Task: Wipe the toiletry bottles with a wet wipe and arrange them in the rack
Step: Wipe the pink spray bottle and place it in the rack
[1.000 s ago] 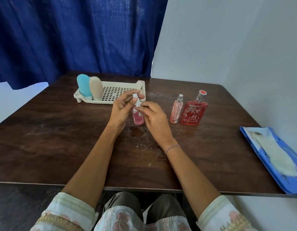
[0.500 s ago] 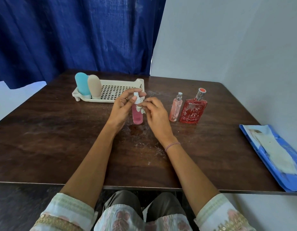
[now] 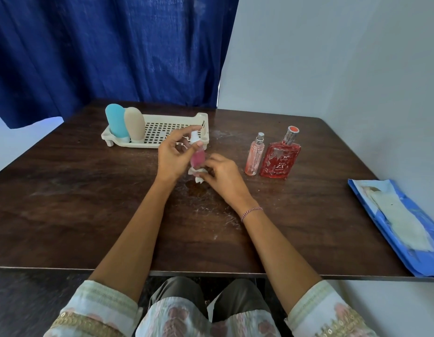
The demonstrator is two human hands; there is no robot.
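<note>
A dark brown wooden worktop [image 3: 89,203] stands before a blue curtain [image 3: 113,45] and a pale wall [image 3: 332,57]. Above its middle the left hand [image 3: 171,158] grips a small pink spray bottle [image 3: 197,159] near its white cap, long axis almost upright and cap pointing up, while the right hand [image 3: 223,173] pinches a crumpled white wet wipe [image 3: 197,175] against its base. The cream perforated plastic rack [image 3: 152,145] holds a light blue rounded bottle [image 3: 116,120] and a beige one [image 3: 135,124], upright, side by side at its left end.

You have a dark, wood-grain tabletop [image 3: 65,190], scuffed and smeared; a matt cream plastic rack [image 3: 167,117]; a glossy, clear red bottle [image 3: 280,159] at right; a woven blue cloth curtain [image 3: 113,45] across the upper left.
</note>
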